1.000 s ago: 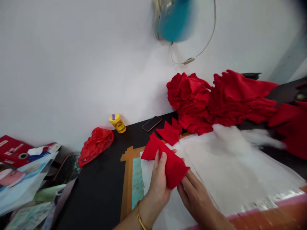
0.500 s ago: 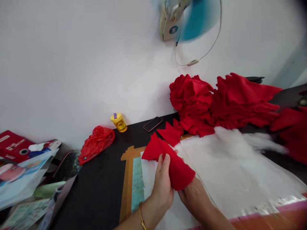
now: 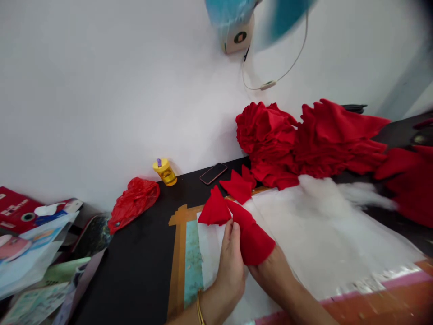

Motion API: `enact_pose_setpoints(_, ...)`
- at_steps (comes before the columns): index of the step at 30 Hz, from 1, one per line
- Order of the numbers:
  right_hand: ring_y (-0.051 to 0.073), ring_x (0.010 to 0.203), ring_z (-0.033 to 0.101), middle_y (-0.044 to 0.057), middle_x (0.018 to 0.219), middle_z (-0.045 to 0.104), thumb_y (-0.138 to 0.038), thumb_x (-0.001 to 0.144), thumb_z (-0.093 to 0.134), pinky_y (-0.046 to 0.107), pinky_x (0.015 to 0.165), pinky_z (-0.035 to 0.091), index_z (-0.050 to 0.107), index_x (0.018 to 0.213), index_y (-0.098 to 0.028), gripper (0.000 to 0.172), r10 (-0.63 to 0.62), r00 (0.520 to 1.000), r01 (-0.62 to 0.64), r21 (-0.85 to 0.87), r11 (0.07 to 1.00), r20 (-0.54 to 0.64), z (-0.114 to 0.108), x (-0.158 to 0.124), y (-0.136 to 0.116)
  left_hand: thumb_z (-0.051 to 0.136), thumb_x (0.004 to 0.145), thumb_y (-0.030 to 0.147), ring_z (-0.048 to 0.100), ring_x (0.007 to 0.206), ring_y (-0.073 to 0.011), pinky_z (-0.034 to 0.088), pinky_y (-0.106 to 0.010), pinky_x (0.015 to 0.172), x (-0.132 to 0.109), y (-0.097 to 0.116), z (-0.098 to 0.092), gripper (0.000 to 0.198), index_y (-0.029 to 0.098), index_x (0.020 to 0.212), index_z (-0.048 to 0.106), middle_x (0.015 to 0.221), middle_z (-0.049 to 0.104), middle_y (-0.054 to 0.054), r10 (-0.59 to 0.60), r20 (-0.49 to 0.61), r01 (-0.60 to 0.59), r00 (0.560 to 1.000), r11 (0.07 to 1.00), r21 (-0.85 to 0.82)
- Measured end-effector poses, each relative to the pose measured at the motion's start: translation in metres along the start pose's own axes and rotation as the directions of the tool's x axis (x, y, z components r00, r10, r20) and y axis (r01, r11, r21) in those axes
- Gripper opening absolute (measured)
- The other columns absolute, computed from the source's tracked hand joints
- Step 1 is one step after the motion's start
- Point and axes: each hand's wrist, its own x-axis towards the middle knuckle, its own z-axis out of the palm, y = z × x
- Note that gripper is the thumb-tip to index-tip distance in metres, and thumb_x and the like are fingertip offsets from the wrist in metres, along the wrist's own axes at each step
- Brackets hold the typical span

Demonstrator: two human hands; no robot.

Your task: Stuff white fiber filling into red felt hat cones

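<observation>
My left hand [image 3: 232, 262] is closed on a red fabric piece [image 3: 252, 232], its thumb and a finger pressed together at the cloth's near edge. The piece is open at its lower right end, and my right hand [image 3: 270, 271] reaches into that opening. The right fingers are hidden inside the cloth. A pointed, flared red part [image 3: 215, 208] spreads out at the far left end, beyond the left fingertips. Just behind lies another pointed red fabric piece [image 3: 237, 186]. Under both hands is a white sheet [image 3: 321, 253].
Large stacks of red fabric [image 3: 270, 140] stand by the wall. White fluffy stuffing [image 3: 321, 194] lies on the sheet. A phone [image 3: 214, 173], a yellow-lidded container [image 3: 165, 172] and a red plastic bag [image 3: 135, 203] rest on the black table [image 3: 138, 262]. Cluttered packages [image 3: 30, 253] sit left.
A gap now shows between the flared left part and the rest of the red fabric piece, near my left fingertips. My right hand stays inside the cloth. The view has shifted slightly.
</observation>
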Motion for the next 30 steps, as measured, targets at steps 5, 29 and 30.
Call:
enact_pose_setpoints(5, 0.027, 0.088, 0.074, 0.012, 0.104, 0.076, -0.014, 0.089, 0.039, 0.037, 0.070, 0.064, 0.047, 0.138, -0.016, 0.049, -0.060, 0.998, 0.060, -0.091, 0.994, 0.000, -0.005, 0.003, -0.004, 0.067, 0.086, 0.044, 0.046, 0.136, -0.0254, 0.036, -0.038, 0.115, 0.000, 0.009, 0.001, 0.046, 0.028, 0.129, 0.061, 0.143, 0.055, -0.006, 0.065, 0.179, -0.074, 0.982, 0.996, 0.042)
enact_pose_setpoints(29, 0.023, 0.073, 0.073, 0.010, 0.092, 0.076, -0.011, 0.084, 0.042, 0.031, 0.058, 0.058, 0.060, 0.119, -0.016, 0.040, -0.050, 0.997, 0.041, 0.135, 0.990, 0.059, -0.013, 0.003, 0.006, 0.063, 0.088, 0.046, 0.067, 0.100, -0.0242, 0.051, -0.035, 0.087, -0.003, 0.013, 0.014, 0.043, 0.019, 0.120, 0.061, 0.108, 0.073, -0.010, 0.086, 0.329, -0.134, 0.940, 0.983, 0.127)
enact_pose_setpoints(30, 0.022, 0.070, 0.073, 0.010, 0.089, 0.076, -0.011, 0.082, 0.042, 0.029, 0.057, 0.058, 0.062, 0.116, -0.016, 0.040, -0.041, 0.995, 0.030, 0.124, 0.992, 0.089, -0.012, 0.002, 0.007, 0.061, 0.088, 0.048, 0.067, 0.100, -0.0246, 0.050, -0.035, 0.087, -0.004, 0.011, 0.013, 0.043, 0.018, 0.119, 0.062, 0.109, 0.073, -0.010, 0.077, 0.337, -0.142, 0.938, 0.975, 0.173)
